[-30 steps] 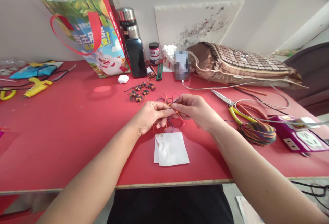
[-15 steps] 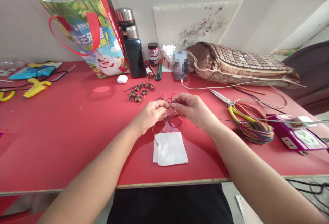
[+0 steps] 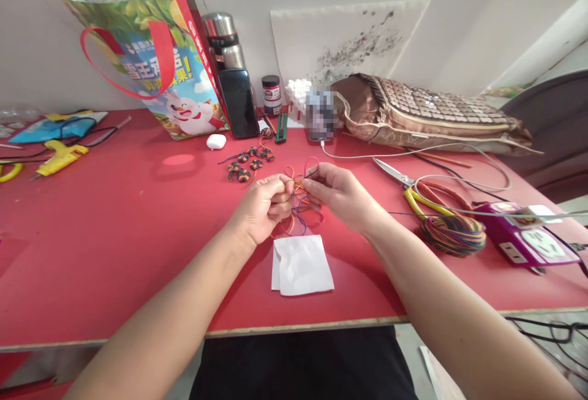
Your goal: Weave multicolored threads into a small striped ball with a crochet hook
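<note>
Thin multicoloured cord (image 3: 301, 206) in red, orange and blue hangs in loops between my hands over the red table. My left hand (image 3: 271, 200) is closed, thumb and forefinger pinching a strand of it. On the other side my right hand (image 3: 337, 190) pinches the cord too, with a pink loop standing up above the fingertips. A small gap with cord across it separates the two hands. Just below lies a folded white paper napkin (image 3: 303, 265). Several knotted cord balls (image 3: 243, 166) lie beyond my left hand. A dark strand runs right toward a wound cord bundle (image 3: 452, 234).
Scissors (image 3: 399, 179) with yellow and orange handles lie at the right, near a purple power strip (image 3: 526, 237) and a white cable. Toward the back stand a printed bag (image 3: 160, 69), a phone (image 3: 239, 103), a jar (image 3: 272, 95) and a brown cushion (image 3: 427, 118). A yellow glue gun (image 3: 62, 156) lies left.
My left hand has drawn slightly left and turned, widening the gap between my fingertips. My right hand stays pinched on the cord. The whole view has shifted a little.
</note>
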A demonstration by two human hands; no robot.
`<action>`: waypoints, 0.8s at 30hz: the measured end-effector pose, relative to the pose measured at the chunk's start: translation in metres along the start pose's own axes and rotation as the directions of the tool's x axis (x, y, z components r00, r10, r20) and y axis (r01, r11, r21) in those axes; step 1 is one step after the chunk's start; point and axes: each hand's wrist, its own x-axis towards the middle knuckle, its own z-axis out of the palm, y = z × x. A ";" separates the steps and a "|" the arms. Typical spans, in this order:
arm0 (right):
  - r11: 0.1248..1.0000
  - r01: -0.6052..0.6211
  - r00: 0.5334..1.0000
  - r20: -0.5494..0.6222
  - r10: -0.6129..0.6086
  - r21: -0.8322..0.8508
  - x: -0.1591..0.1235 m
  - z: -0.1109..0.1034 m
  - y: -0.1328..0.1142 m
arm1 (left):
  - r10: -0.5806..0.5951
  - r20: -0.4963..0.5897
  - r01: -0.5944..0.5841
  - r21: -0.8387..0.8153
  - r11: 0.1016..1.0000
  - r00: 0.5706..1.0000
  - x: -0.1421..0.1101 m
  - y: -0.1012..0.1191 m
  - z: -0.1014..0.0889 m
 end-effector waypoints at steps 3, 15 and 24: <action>0.999 -0.024 1.000 -0.009 0.024 0.041 -0.001 -0.001 -0.003 | -0.017 0.030 0.017 0.007 1.000 0.999 0.000 0.000 -0.002; 0.984 -0.091 0.994 -0.052 0.100 0.154 -0.001 -0.020 -0.012 | 0.101 -0.069 -0.084 0.210 0.974 0.993 0.004 0.008 -0.019; 0.984 -0.169 0.985 0.022 0.170 -0.047 -0.005 -0.016 -0.016 | 0.060 0.043 -0.067 0.194 0.979 0.997 -0.001 0.006 -0.008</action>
